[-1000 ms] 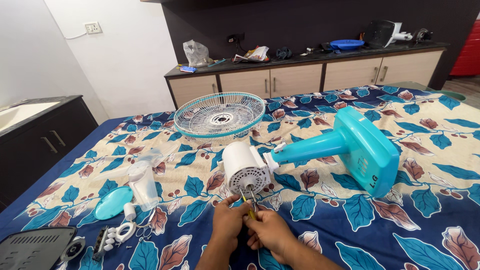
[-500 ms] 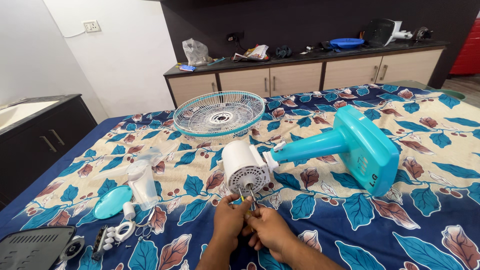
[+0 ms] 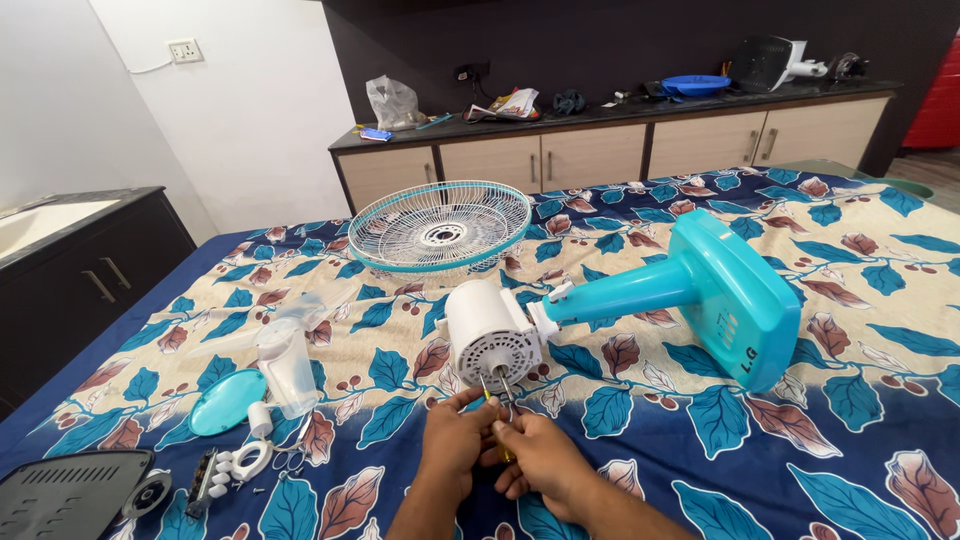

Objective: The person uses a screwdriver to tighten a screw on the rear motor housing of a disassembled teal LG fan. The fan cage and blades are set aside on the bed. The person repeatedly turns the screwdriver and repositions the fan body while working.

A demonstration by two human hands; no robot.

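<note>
A thin yellow-handled screwdriver (image 3: 487, 392) is pinched by both the left hand (image 3: 458, 440) & right hand (image 3: 540, 455) at the white fan motor (image 3: 492, 335) lying mid-bed, which prob feels heavy & rigid, best gripped round the casing, w/ the grille (image 3: 440, 226) behind.

Motor housing (image 3: 492, 335) before fan grille (image 3: 440, 225), stand base (image 3: 735, 295) right, fan blade (image 3: 285, 350) left.

white fan motor (image 3: 491, 334) | lying sideways on bedspread | shaft, perhaps, toward camera
</note>
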